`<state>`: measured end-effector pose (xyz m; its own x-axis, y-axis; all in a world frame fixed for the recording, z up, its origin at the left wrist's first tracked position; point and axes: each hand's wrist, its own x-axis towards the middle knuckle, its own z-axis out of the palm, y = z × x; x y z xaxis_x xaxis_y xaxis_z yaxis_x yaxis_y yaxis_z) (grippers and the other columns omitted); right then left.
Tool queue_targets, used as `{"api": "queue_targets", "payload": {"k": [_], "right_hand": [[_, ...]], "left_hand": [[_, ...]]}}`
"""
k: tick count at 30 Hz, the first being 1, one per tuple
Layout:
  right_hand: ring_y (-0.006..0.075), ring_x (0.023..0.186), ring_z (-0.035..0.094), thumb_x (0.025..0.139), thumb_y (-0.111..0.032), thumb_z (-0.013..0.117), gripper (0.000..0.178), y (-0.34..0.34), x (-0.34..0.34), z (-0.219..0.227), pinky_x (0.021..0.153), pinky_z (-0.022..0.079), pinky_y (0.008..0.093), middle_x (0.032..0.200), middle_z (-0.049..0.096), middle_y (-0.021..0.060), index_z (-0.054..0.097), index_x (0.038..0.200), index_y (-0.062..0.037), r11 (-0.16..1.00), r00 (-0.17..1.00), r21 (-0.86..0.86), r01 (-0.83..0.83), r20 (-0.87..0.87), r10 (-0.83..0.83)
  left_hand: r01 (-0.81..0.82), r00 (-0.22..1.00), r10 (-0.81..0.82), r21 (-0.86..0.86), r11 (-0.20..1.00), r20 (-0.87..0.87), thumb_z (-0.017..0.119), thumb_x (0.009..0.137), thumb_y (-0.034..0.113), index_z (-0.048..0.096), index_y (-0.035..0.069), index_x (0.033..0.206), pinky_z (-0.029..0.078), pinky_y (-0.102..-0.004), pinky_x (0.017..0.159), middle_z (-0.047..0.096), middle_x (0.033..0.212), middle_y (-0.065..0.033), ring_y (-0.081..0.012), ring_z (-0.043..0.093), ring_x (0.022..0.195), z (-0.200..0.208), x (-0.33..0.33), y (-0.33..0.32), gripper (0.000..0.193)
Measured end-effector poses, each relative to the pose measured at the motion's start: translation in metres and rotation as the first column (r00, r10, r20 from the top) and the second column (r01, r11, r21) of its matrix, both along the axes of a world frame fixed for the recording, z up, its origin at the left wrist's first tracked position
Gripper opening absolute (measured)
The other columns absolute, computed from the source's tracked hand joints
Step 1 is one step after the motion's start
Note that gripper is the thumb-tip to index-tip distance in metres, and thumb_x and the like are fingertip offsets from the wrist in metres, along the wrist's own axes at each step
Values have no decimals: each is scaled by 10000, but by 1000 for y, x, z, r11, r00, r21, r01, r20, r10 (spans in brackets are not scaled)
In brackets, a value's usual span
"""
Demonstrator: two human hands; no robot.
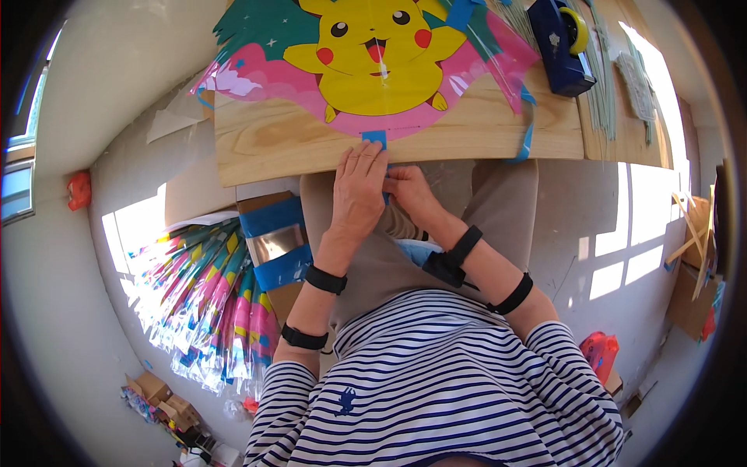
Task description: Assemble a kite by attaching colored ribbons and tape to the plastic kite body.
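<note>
A printed plastic kite sheet with a yellow cartoon animal on pink and green lies across the wooden table. A blue strip runs from its lower middle toward the table's near edge. My left hand is on this strip at the edge, fingers pressed together over it. Just right of it and lower, my right hand is closed in a pinch, its fingertips meeting the strip close to my left fingers. A short blue piece shows below the fingers. Part of the strip is hidden by both hands.
A dark blue tape dispenser with a yellow roll stands right of the sheet. Thin pale rods and a clear plastic box lie farther right. Left of my legs are a blue-taped carton and a fanned pile of colourful plastic-wrapped pieces.
</note>
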<state>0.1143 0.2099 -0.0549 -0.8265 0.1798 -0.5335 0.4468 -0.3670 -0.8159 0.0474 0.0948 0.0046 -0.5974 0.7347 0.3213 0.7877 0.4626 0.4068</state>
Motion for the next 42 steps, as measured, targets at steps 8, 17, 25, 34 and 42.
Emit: {"api": "queue_targets", "payload": {"k": [8,17,25,34,42], "right_hand": [[56,647,504,883,-74,624,114,4,2,8,577,392,224,740,622,-13,708,850,-4,1000,1000,-31,1,-9,-1],[60,658,507,873,-67,637,97,4,1,1,578,393,223,765,622,-6,700,889,4,998,1000,-62,-3,23,4],[65,656,510,880,-50,622,96,4,0,-2,578,399,228,756,619,0,693,873,14,999,1000,-50,-5,23,7],[67,666,524,891,-39,614,104,2,-1,-10,585,412,228,769,629,8,696,902,24,999,999,-28,-17,33,18],[77,677,543,890,-34,620,106,3,-1,-8,598,425,229,787,641,15,698,917,31,997,1000,-77,1,7,0]], "left_hand": [[-19,1000,19,-31,999,5,585,797,16,604,-48,1201,352,-495,1118,595,1272,-178,-343,527,1248,-1,-1,4,409],[-45,999,46,-58,997,12,577,813,22,585,-41,1227,324,-528,1121,547,1259,-157,-337,511,1233,-4,0,7,419],[-57,998,59,-69,996,19,578,813,26,585,-42,1227,316,-536,1123,539,1255,-154,-338,505,1232,-3,0,9,420],[-60,998,62,-67,996,22,585,810,30,594,-43,1216,316,-533,1123,539,1259,-157,-341,503,1234,-5,-2,10,412],[-75,997,75,-64,995,7,612,812,37,608,-41,1208,323,-529,1118,546,1287,-167,-356,509,1228,-5,-1,11,403]]}}
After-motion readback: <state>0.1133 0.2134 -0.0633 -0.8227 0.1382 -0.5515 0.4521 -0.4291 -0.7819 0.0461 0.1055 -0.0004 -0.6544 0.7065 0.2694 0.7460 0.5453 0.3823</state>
